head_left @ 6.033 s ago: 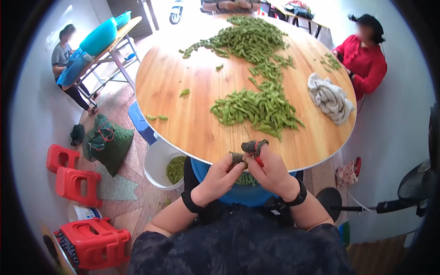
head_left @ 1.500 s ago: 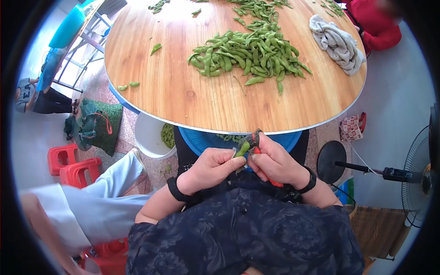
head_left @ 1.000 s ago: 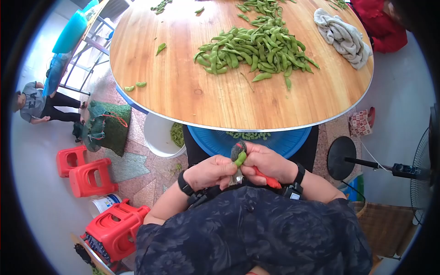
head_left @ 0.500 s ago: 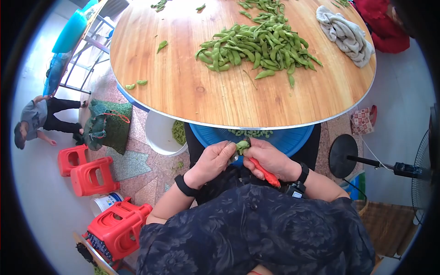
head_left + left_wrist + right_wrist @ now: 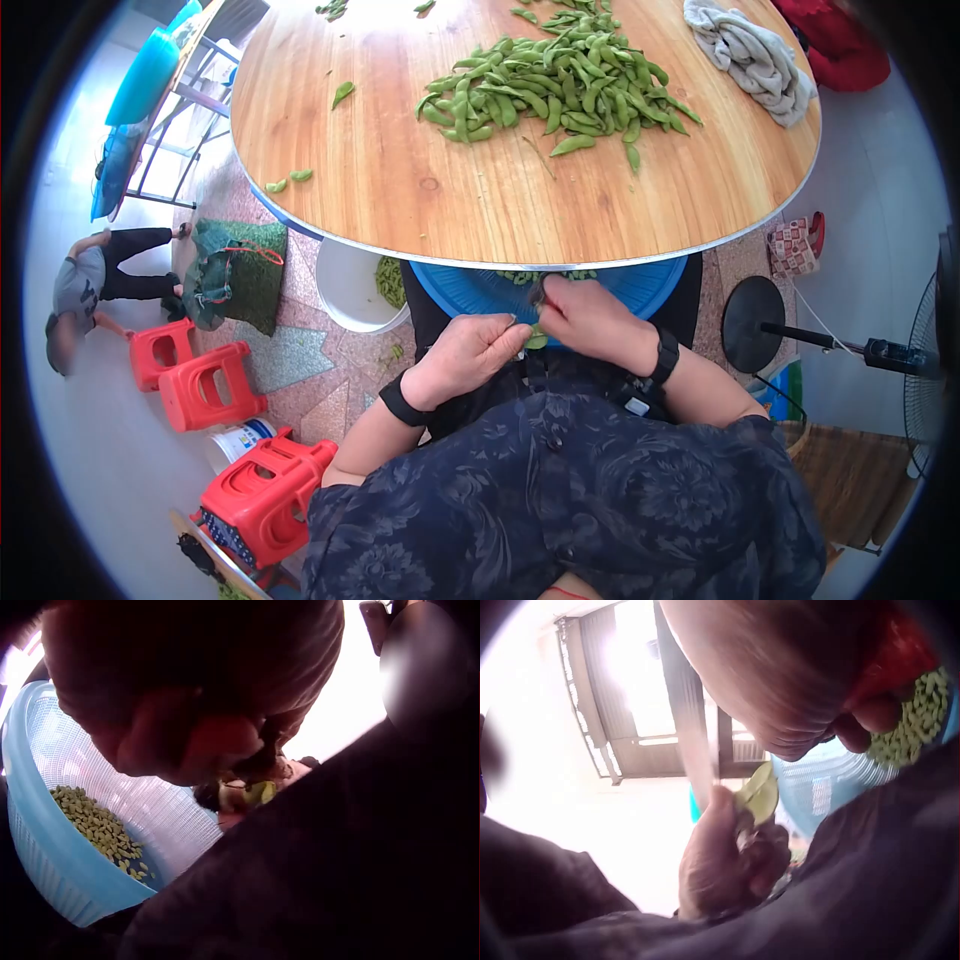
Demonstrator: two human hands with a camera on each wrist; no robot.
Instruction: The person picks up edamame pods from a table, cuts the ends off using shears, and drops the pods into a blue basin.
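Observation:
The left hand (image 5: 468, 355) pinches a green pod (image 5: 537, 341) between thumb and fingers; in the right wrist view that pod (image 5: 760, 796) looks split open. Close beside it, the right hand (image 5: 590, 318) has its fingers curled round a red-handled tool (image 5: 901, 656), whose working end is hidden. Beneath both hands is a blue basket (image 5: 440, 288); in the left wrist view shelled beans (image 5: 97, 829) lie in this basket (image 5: 45, 847). A heap of green pods (image 5: 560, 85) rests on the round wooden table (image 5: 400, 200).
A grey cloth (image 5: 750, 62) lies at the table's right. A white bucket (image 5: 345, 295) with green husks stands below the left edge, near a green sack (image 5: 255, 285) and red stools (image 5: 212, 388). At the right is a standing fan (image 5: 905, 360). Another person (image 5: 85, 285) is far left.
The right hand has risen toward the basket and table edge, away from the left hand. The red handle no longer shows in the head view. The person at far left has bent toward the stools.

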